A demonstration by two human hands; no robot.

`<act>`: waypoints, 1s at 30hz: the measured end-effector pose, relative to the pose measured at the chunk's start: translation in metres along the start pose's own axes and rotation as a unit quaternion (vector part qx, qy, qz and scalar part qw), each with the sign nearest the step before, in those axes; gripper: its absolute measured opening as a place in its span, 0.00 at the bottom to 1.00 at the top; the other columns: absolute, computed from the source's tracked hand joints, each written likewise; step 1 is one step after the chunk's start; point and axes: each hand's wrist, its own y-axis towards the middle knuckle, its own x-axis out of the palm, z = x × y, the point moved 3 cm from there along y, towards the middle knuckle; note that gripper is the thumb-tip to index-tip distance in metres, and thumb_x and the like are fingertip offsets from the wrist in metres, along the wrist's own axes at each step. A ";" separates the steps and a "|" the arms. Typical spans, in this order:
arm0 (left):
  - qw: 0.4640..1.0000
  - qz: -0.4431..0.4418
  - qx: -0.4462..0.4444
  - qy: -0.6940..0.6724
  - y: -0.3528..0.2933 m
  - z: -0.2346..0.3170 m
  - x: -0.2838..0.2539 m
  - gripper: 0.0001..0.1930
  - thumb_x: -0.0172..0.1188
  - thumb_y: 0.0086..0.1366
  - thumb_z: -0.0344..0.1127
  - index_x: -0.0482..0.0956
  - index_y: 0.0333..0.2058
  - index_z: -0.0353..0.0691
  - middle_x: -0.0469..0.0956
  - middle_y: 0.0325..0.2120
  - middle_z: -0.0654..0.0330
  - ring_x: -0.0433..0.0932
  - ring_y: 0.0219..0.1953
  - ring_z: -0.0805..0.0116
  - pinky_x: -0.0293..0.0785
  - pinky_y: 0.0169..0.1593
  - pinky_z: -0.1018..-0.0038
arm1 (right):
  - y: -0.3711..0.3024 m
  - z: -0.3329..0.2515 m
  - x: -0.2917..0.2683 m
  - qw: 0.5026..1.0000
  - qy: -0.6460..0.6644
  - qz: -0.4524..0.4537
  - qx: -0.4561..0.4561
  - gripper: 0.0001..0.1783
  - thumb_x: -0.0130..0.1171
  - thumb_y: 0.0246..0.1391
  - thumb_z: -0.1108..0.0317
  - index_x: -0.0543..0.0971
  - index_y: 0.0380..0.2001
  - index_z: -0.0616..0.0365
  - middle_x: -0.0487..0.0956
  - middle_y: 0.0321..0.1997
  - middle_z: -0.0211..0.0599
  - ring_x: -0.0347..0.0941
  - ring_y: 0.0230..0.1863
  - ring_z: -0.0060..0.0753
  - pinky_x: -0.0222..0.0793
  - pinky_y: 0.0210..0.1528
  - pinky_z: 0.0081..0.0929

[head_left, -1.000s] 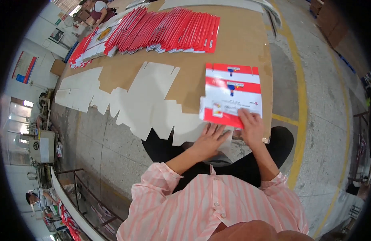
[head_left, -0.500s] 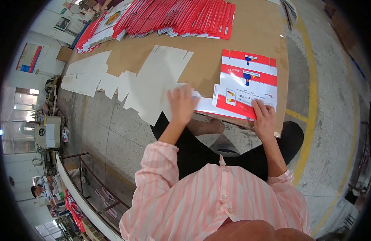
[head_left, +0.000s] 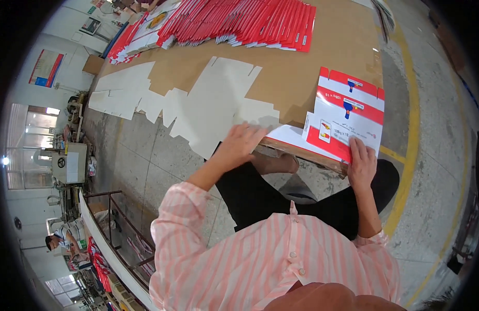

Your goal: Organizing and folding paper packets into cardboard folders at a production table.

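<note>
A flat red-and-white printed carton blank (head_left: 361,116) lies at the near right corner of the table, its right side reaching the table's edge. My right hand (head_left: 362,160) rests on its near edge, fingers stretched over the printed face. A white flap of the carton runs left toward my left hand (head_left: 241,147). That hand lies at the table's near edge, fingers extended over the border of a plain white carton blank (head_left: 211,101); its thumb is not clearly visible. Another white blank (head_left: 125,90) spreads out to the left.
A long fanned row of folded red cartons (head_left: 250,26) lines the far side of the brown table (head_left: 294,67). More printed cartons (head_left: 146,31) lie at the far left. Beyond a railing (head_left: 110,207), a person (head_left: 63,241) sits lower left. Yellow lines mark the floor.
The printed carton has shifted right across the table with my right hand on it. My left hand has come down closer to the near edge. The whole view has swung slightly.
</note>
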 end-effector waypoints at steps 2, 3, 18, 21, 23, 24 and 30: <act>0.999 -0.042 0.013 0.032 -0.011 -0.026 -0.013 0.29 0.64 0.53 0.45 0.71 0.54 0.43 0.73 0.47 0.57 0.69 0.51 0.55 0.63 0.55 0.59 | -0.001 0.000 -0.001 1.000 0.015 0.011 -0.003 0.37 0.57 0.37 0.81 0.72 0.57 0.55 0.72 0.58 0.35 0.67 0.48 0.45 0.66 0.51 0.36; 0.999 -0.023 -0.043 -0.016 -0.013 -0.043 -0.021 0.26 0.65 0.53 0.44 0.74 0.51 0.44 0.75 0.44 0.57 0.70 0.49 0.55 0.65 0.54 0.59 | 0.000 -0.001 -0.001 1.000 0.019 0.015 -0.006 0.37 0.57 0.37 0.81 0.72 0.57 0.55 0.72 0.58 0.35 0.67 0.48 0.45 0.66 0.51 0.36; 0.474 0.323 -0.487 -0.659 0.003 -0.022 0.055 0.20 0.51 0.70 0.45 0.76 0.34 0.29 0.80 0.30 0.49 0.81 0.32 0.61 0.80 0.34 0.74 | -0.003 0.007 -0.003 0.996 0.056 0.073 -0.002 0.36 0.57 0.36 0.81 0.74 0.56 0.54 0.76 0.55 0.35 0.70 0.44 0.42 0.69 0.48 0.32; 0.669 0.361 -0.392 -0.518 0.005 -0.026 0.049 0.14 0.54 0.67 0.41 0.77 0.37 0.33 0.80 0.31 0.55 0.81 0.34 0.62 0.77 0.41 0.70 | 0.002 0.005 0.000 0.999 0.039 0.015 -0.028 0.33 0.60 0.42 0.74 0.73 0.57 0.51 0.74 0.56 0.38 0.69 0.45 0.44 0.68 0.50 0.36; 0.840 0.244 -0.291 -0.387 0.026 0.005 0.024 0.14 0.55 0.66 0.42 0.77 0.41 0.36 0.80 0.35 0.54 0.81 0.36 0.59 0.77 0.42 0.68 | 0.006 0.003 -0.017 0.999 0.031 -0.024 -0.032 0.30 0.61 0.46 0.65 0.73 0.57 0.48 0.73 0.55 0.40 0.68 0.46 0.45 0.67 0.50 0.37; 0.953 0.126 -0.166 -0.221 0.038 0.027 0.009 0.15 0.56 0.65 0.42 0.77 0.44 0.38 0.79 0.39 0.52 0.81 0.38 0.55 0.77 0.44 0.66 | 0.009 -0.001 -0.025 0.997 0.031 -0.058 -0.048 0.28 0.61 0.51 0.57 0.73 0.57 0.46 0.71 0.55 0.43 0.67 0.47 0.46 0.66 0.50 0.39; 0.996 0.021 -0.030 -0.081 0.054 0.056 0.013 0.20 0.60 0.60 0.49 0.77 0.49 0.49 0.75 0.49 0.54 0.77 0.46 0.53 0.76 0.44 0.62 | 0.014 -0.008 -0.014 0.994 -0.006 -0.086 -0.061 0.32 0.53 0.53 0.39 0.73 0.57 0.42 0.69 0.54 0.47 0.65 0.50 0.46 0.64 0.48 0.42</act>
